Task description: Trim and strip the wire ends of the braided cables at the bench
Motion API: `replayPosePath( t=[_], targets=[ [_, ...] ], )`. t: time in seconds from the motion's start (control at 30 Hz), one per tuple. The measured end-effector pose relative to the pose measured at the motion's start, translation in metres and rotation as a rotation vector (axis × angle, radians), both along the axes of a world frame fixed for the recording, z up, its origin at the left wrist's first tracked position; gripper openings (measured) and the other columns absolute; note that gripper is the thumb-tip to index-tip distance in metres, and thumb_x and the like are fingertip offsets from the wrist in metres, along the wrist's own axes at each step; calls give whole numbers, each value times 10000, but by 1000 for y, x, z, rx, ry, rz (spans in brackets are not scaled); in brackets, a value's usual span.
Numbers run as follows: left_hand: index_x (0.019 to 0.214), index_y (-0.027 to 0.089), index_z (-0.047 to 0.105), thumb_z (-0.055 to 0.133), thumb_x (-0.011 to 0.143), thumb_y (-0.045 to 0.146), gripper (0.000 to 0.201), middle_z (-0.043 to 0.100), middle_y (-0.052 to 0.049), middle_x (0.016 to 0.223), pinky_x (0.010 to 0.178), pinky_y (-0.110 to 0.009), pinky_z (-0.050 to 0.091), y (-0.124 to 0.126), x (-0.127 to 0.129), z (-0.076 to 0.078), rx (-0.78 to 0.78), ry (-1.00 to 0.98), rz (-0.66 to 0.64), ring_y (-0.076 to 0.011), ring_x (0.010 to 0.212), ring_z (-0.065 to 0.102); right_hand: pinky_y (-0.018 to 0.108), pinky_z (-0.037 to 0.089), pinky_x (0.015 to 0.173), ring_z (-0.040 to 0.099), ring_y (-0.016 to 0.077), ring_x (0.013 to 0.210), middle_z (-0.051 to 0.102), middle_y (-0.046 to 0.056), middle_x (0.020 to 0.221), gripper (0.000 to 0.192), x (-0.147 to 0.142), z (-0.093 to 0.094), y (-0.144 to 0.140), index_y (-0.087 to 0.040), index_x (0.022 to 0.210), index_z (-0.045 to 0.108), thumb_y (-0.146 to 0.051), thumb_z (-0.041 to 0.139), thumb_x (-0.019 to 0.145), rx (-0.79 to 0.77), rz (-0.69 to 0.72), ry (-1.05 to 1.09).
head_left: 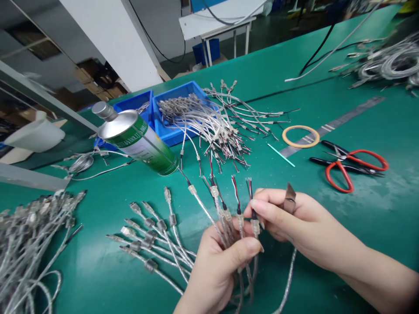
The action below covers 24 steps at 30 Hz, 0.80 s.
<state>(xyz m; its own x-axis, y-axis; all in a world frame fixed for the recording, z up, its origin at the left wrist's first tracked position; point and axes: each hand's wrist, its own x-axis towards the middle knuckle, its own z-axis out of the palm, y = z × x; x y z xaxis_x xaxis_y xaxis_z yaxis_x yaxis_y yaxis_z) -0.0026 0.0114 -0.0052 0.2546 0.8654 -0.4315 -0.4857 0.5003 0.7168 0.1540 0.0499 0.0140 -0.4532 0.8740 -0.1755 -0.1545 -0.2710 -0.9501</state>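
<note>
My left hand (221,270) is closed round several clear-jacketed cables (199,199), their stripped ends fanned upward with red, black and white wires. Past its thumb, my right hand (304,224) pinches the black sleeve of the rightmost cable end (255,224), just above a clear moulded collar. A piece of brown tape (290,199) is wrapped on a right finger. To the left of the hands, USB plugs (149,237) with grey cylindrical beads lie on the green table, their cables running under the left hand. Another cable (290,279) hangs below the right hand.
A metal can (144,144) stands before blue bins (175,140) of cables. Red-handled scissors (340,168) lie over black-handled pliers (363,169), near a tape ring (301,146) and a steel ruler (350,115). Cable heaps (29,240) sit at left and far right.
</note>
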Motion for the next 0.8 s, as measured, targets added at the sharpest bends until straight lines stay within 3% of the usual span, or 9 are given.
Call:
replayPosePath(
  t=[0.07, 0.23, 0.4, 0.6, 0.8],
  targets=[
    [778, 149, 677, 789, 679, 231, 171, 532, 22, 656, 525, -172, 311, 1, 0, 0, 2, 25, 19, -49, 558, 400, 204, 311, 468, 387, 66, 510, 544, -29, 678, 244, -1, 3, 1, -173, 806, 620, -356, 525, 939, 30, -11, -63],
    [767, 157, 664, 774, 702, 220, 143, 527, 36, 637, 541, -165, 331, 1, 1, 1, -17, 66, 125, -48, 564, 417, 236, 436, 704, 544, 137, 771, 583, -3, 784, 209, -1, 5, -2, -194, 784, 621, -332, 546, 923, 191, -30, -274],
    [794, 158, 682, 743, 739, 213, 98, 583, 11, 717, 657, -193, 391, 0, 2, 0, 57, 57, 131, -78, 665, 474, 237, 453, 682, 581, 143, 784, 584, -7, 817, 174, -2, 1, -6, -232, 835, 663, -379, 593, 896, 267, -43, -309],
    [822, 173, 699, 719, 763, 192, 65, 512, 34, 659, 661, -192, 392, 0, 1, -3, 75, 43, 119, -70, 626, 436, 254, 474, 694, 594, 160, 796, 610, 6, 824, 164, -2, -2, -5, -251, 883, 689, -340, 556, 923, 332, -10, -347],
    [791, 160, 696, 754, 723, 213, 104, 596, 11, 717, 672, -190, 413, 2, 4, -3, 33, 47, 148, -80, 668, 503, 256, 465, 682, 578, 192, 925, 630, 27, 901, 180, -1, -4, -6, -262, 940, 668, -312, 496, 954, 421, 28, -382]
  ],
)
